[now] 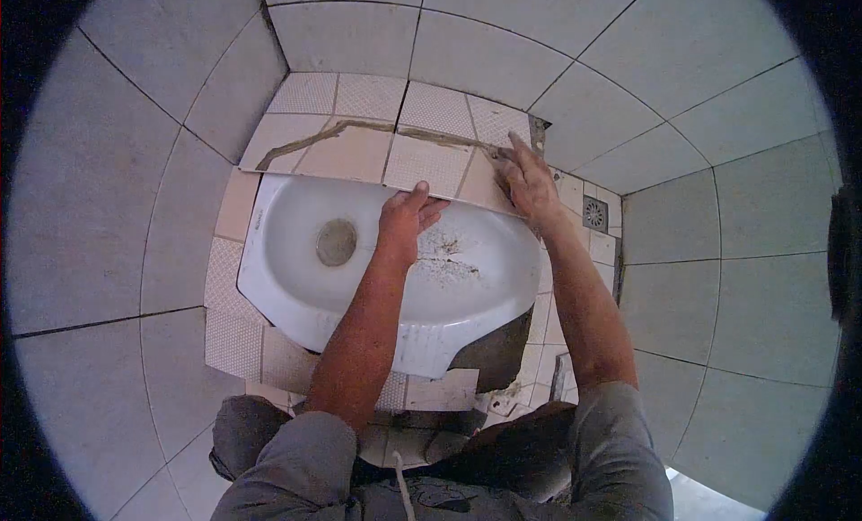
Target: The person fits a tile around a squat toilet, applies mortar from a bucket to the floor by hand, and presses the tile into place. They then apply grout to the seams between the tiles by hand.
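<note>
Beyond the white squat toilet (305,292) lie patterned floor tiles (346,153), with a brown smeared line of paste (359,124) running across them. My left hand (409,220) is at the near edge of these tiles, above the basin, thumb on top and fingers spread below the edge. My right hand (528,181) rests on the right end of the tiles, near the end of the paste line, with its fingers partly spread. Whether my right fingers hold anything small is not clear. Dark debris (446,259) lies in the basin.
Grey tiled walls (503,36) stand behind and on both sides. A square floor drain (594,213) is set at the right. Near me, a dark gap (494,355) borders the toilet, beside a loose-looking tile piece (442,391). My knees are at the bottom.
</note>
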Demonstrator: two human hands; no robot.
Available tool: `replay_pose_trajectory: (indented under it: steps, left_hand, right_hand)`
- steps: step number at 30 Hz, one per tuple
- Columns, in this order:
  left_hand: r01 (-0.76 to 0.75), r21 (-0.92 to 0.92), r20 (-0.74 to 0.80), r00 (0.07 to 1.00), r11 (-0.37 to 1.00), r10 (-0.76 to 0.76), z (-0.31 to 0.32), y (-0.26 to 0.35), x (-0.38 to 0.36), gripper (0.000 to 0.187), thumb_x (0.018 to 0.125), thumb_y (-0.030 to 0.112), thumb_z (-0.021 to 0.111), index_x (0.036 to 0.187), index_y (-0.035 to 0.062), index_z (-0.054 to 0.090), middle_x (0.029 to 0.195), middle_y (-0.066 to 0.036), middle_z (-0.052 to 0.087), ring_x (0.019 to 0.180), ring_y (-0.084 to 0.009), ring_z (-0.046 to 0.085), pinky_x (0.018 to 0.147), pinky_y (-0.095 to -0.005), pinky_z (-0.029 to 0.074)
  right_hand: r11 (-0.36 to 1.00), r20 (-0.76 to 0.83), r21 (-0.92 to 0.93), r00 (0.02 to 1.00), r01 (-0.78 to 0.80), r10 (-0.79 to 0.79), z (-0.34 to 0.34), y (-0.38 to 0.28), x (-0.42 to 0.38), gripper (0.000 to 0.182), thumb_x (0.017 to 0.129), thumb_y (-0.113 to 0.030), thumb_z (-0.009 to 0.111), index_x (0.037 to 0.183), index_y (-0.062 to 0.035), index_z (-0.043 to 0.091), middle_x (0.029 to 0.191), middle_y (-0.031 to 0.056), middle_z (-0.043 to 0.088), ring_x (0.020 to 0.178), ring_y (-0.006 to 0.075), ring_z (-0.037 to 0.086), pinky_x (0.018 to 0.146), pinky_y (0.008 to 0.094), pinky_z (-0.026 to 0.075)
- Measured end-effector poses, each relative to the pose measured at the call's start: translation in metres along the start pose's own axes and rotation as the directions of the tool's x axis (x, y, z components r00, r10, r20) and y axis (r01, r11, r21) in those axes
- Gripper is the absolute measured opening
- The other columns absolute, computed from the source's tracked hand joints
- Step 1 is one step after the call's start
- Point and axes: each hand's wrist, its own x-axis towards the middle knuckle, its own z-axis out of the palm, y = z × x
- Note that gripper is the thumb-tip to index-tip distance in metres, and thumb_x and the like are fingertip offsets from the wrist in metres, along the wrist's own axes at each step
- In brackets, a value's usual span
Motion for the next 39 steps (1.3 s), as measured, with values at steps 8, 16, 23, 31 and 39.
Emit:
replay_pose_trajectory:
  steps: [8, 16, 23, 31, 39]
  left_hand:
    - [-0.014, 0.006, -0.009, 1.000, 1.000, 0.014, 0.001, 0.000, -0.002, 0.040, 0.092, 0.035, 0.056, 0.107, -0.0016, 0.048, 0.106, -0.015, 0.061, 0.101, -0.0259, 0.062, 0.088, -0.0364, 0.048]
    - [-0.040, -0.025, 0.003, 0.999, 0.999, 0.040, 0.000, -0.003, -0.002, 0.046, 0.091, 0.037, 0.057, 0.110, -0.0039, 0.047, 0.108, -0.016, 0.059, 0.103, -0.0272, 0.062, 0.089, -0.0380, 0.048]
    - [-0.038, 0.009, -0.021, 0.999, 0.999, 0.038, 0.000, -0.003, -0.001, 0.051, 0.091, 0.039, 0.056, 0.113, -0.0061, 0.046, 0.109, -0.017, 0.059, 0.103, -0.0289, 0.061, 0.090, -0.0390, 0.047]
    - [-0.041, 0.007, -0.022, 0.999, 0.999, 0.041, -0.001, -0.006, 0.001, 0.047, 0.092, 0.038, 0.054, 0.111, -0.0048, 0.049, 0.107, -0.017, 0.061, 0.102, -0.0273, 0.062, 0.089, -0.0373, 0.048]
    - [-0.030, 0.001, -0.030, 0.999, 1.000, 0.030, -0.001, -0.008, 0.003, 0.045, 0.092, 0.037, 0.055, 0.110, -0.0034, 0.050, 0.106, -0.016, 0.061, 0.100, -0.0259, 0.062, 0.088, -0.0366, 0.048]
  right_hand:
    - [0.997, -0.004, -0.002, 0.997, 0.072, -0.072, 0.013, 0.018, 0.009, 0.052, 0.087, -0.018, 0.050, 0.135, -0.0015, 0.039, 0.123, 0.0219, 0.055, 0.116, 0.0382, 0.050, 0.100, 0.0432, 0.038]
    - [1.000, 0.044, 0.014, 0.999, 0.019, -0.019, -0.006, 0.006, -0.008, 0.051, 0.087, -0.019, 0.049, 0.136, -0.0061, 0.041, 0.122, 0.0209, 0.056, 0.117, 0.0384, 0.049, 0.103, 0.0435, 0.035]
    - [0.995, 0.059, 0.076, 0.996, -0.066, 0.062, -0.009, 0.006, 0.004, 0.050, 0.091, -0.021, 0.047, 0.139, -0.0074, 0.037, 0.131, 0.0199, 0.050, 0.125, 0.0343, 0.044, 0.105, 0.0414, 0.032]
    - [0.999, 0.084, -0.035, 0.996, 0.007, -0.004, 0.003, 0.010, 0.004, 0.050, 0.090, -0.017, 0.047, 0.138, -0.0084, 0.039, 0.133, 0.0207, 0.047, 0.126, 0.0362, 0.041, 0.107, 0.0416, 0.031]
    - [0.996, 0.102, -0.009, 0.991, 0.086, -0.084, -0.016, 0.012, -0.021, 0.048, 0.088, -0.016, 0.046, 0.135, -0.0074, 0.044, 0.131, 0.0209, 0.049, 0.121, 0.0371, 0.044, 0.105, 0.0425, 0.032]
